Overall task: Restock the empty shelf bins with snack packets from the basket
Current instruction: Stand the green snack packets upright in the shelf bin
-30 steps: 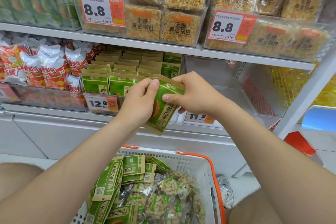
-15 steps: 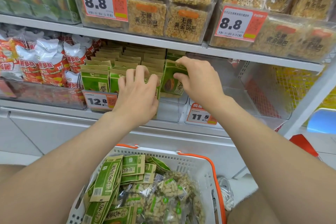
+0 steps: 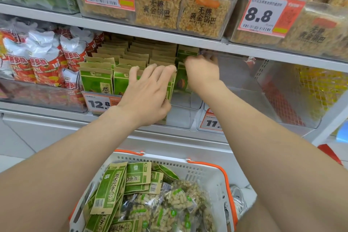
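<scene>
Rows of green and kraft snack packets (image 3: pixel 96 79) stand upright in a clear shelf bin (image 3: pixel 180 117) on the middle shelf. My left hand (image 3: pixel 148 92) presses flat, fingers straight, against the front packet of the middle row. Further in, my right hand (image 3: pixel 202 73) curls its fingers over the top of a green packet (image 3: pixel 181 83) in the bin's right-hand column; its fingertips are hidden. Below, a white basket with orange handles (image 3: pixel 207 170) holds more green packets (image 3: pixel 111 186) and clear bags of pale nuts (image 3: pixel 178 199).
A clear bin (image 3: pixel 244 90) to the right of the green packets holds nothing. Red and white bags (image 3: pixel 43 58) fill the bin on the left. Yellow rice-crust packs (image 3: pixel 203 15) sit on the shelf above, close over my hands. Price tags (image 3: pixel 99 102) hang on the bin fronts.
Both hands carried a green packet from in front of the shelf into the bin. The right hand has gone deeper into the right column, and the left has flattened against the front row.
</scene>
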